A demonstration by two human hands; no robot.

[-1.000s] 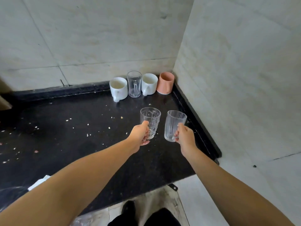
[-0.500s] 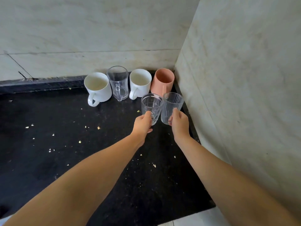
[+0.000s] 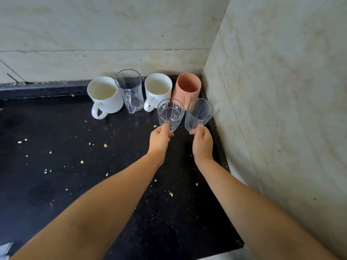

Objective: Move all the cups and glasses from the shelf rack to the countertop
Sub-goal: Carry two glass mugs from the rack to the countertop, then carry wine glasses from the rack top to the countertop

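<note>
Four cups (image 3: 129, 91) stand on the counter (image 3: 56, 166); my left hand (image 3: 160, 137) and right hand (image 3: 202, 141) each grip a glass, not yet set down.

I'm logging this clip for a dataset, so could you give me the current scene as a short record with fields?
surface: black countertop, speckled with crumbs
back row, left to right: white mug, glass mug, second white mug, pink cup
left hand: grips patterned glass near its base
right hand: grips ribbed glass near its base
held glasses: in front of the row; whether they touch the counter cannot be told
surroundings: marble wall at back and right
</note>
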